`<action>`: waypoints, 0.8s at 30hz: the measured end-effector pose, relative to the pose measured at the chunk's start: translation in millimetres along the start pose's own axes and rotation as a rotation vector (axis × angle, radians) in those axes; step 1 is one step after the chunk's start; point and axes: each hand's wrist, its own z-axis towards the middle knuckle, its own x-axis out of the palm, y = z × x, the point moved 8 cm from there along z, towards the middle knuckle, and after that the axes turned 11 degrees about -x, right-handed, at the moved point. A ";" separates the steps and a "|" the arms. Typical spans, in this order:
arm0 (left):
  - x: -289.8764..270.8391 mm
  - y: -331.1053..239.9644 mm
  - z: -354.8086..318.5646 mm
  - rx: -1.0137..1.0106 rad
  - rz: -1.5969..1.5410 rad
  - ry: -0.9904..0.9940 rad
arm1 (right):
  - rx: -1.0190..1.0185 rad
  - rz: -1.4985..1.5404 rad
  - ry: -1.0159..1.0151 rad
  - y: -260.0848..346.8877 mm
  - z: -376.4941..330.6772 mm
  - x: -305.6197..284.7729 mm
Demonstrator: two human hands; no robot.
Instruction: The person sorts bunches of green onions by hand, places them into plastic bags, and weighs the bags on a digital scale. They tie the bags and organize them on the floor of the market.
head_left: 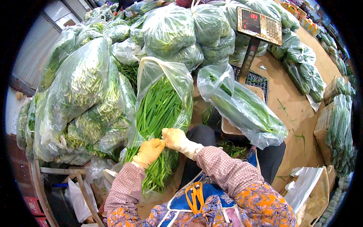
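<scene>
A long bundle of green garlic chives (160,104) lies in front of me, its upper part inside a clear plastic bag (184,81). Loose leaves spill out below my hands. My left hand (150,152), in a yellow glove, is closed over the middle of the bundle. Right beside it, my right hand (176,139), gloved alike, is closed too, and the two meet at the fingers. What they pinch is hidden behind the gloves. To the right, a second bagged bundle of greens (242,102) lies slantwise across the scale platform (231,128).
A scale display (260,24) stands on a post behind the second bundle. Filled bags of greens pile up at left (79,87) and at the back (169,30). More bags line the right, near a crate (319,195) with plastic film. Leaf scraps litter the brown floor (298,109).
</scene>
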 end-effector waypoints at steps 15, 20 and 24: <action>-193.5 235.7 -61.5 -0.445 -1.021 -0.650 | -0.058 0.181 -0.105 -10.7 -4.0 -27.4; -118.8 318.7 -100.7 -0.600 -0.391 -0.861 | -0.013 0.316 -0.293 -20.3 -53.6 -46.4; 28.5 327.4 -150.7 -1.008 -1.207 -0.228 | 0.195 0.598 -0.376 -46.2 -60.5 -31.2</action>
